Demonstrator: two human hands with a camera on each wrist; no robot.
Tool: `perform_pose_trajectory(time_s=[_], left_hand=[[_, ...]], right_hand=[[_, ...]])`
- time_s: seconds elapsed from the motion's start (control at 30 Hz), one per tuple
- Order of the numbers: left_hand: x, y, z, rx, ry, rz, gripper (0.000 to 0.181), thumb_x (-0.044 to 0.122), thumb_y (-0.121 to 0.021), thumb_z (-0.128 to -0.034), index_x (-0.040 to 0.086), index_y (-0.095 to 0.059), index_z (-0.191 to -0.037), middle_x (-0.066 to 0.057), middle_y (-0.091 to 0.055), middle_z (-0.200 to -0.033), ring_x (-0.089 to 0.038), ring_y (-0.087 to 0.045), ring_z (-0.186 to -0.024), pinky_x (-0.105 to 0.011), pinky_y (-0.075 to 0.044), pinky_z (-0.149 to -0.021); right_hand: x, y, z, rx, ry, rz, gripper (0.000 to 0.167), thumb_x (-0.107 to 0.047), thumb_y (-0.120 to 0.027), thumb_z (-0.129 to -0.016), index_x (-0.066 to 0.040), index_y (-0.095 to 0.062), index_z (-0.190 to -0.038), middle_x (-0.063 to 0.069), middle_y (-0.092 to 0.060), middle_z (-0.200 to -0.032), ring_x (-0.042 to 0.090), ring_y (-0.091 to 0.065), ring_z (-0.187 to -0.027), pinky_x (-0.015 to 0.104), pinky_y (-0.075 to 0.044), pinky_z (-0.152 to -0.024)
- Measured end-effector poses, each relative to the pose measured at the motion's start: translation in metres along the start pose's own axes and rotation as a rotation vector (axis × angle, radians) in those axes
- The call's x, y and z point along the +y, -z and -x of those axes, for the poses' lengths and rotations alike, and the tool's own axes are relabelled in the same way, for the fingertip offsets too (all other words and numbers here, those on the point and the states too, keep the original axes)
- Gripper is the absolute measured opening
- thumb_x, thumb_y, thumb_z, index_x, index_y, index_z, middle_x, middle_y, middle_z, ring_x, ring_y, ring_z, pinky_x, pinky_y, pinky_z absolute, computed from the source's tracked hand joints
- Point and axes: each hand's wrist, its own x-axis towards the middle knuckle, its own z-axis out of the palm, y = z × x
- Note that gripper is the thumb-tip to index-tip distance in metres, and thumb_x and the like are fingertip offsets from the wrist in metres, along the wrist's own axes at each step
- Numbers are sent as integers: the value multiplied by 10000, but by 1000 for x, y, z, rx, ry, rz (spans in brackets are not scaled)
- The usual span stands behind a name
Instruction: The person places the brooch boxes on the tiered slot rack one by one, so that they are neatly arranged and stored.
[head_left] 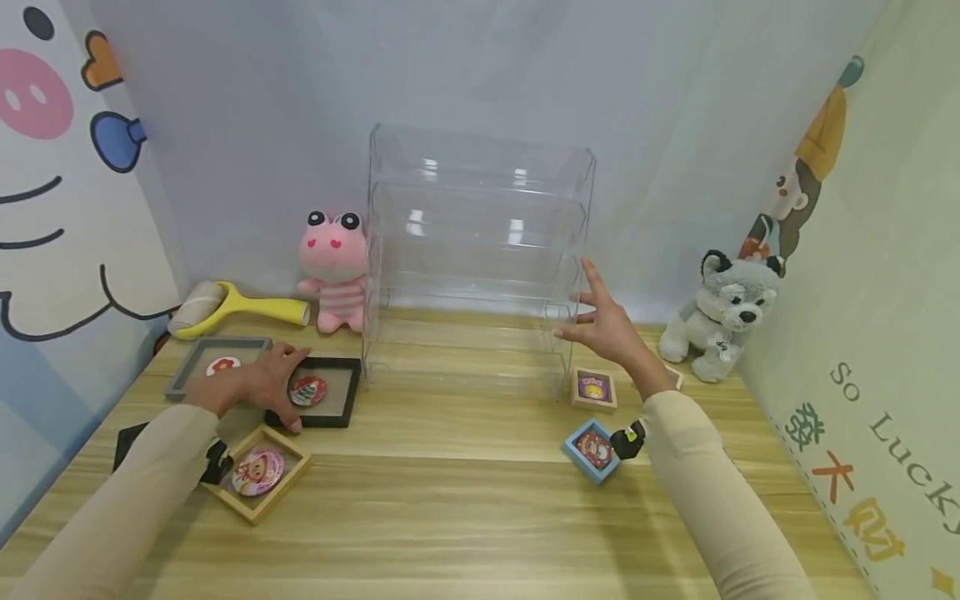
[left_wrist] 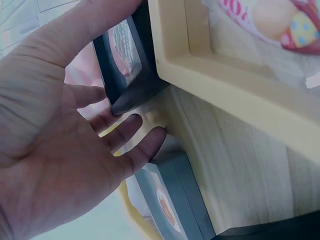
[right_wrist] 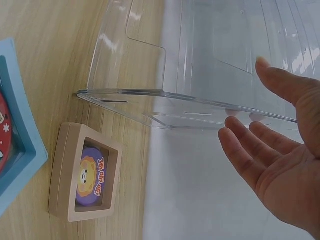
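Note:
My left hand (head_left: 261, 382) spans a black shadow-box frame (head_left: 341, 400) from its left side, thumb at the near edge and fingers at the far edge. A round badge with a tree (head_left: 308, 391) shows inside it. In the left wrist view the frame's dark corner (left_wrist: 145, 82) lies between thumb and fingers. My right hand (head_left: 606, 327) is at the right side of a clear acrylic tiered display stand (head_left: 480, 225). Its fingers are spread around that edge; the right wrist view shows thumb and fingers on opposite sides of the panel, contact unclear.
A grey frame (head_left: 180, 371) and a wooden frame (head_left: 296, 471) flank the left hand. A small wooden frame (head_left: 594, 406) and a blue frame (head_left: 577, 458) lie near the right. Behind are a yellow-handled roller (head_left: 266, 308), a pink plush (head_left: 333, 258) and a grey plush dog (head_left: 723, 312).

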Motion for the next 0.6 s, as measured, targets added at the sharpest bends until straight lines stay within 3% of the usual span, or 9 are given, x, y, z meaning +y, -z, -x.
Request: perform_pose_trajectory(time_s=[0.4,0.6], left_hand=[[2,-1,2,55,45,-8,1149,368,-979,-540,-93,-328,-1367,-425,-364,-1267,-583,-433,-1160,-678,-421,-987],[3,-1,4,64,71,69,1141,356,-977,-557,-49,-278,-1363,-409,-433,-1219,-533,-479,-1136,-655,-443,-977]], right_hand=[[3,-1,-2,1,5,-21,1087,-190,-737,-913,-294,97,-1603,266,-436,-1517,461,-606,-1209,574,-541,-948],[2,0,-1,-1,1,-25,1021,-208,-691,-949,-307,87,-1603,270,-441,-1511,458,-609,-1207,580,-544,-938]])
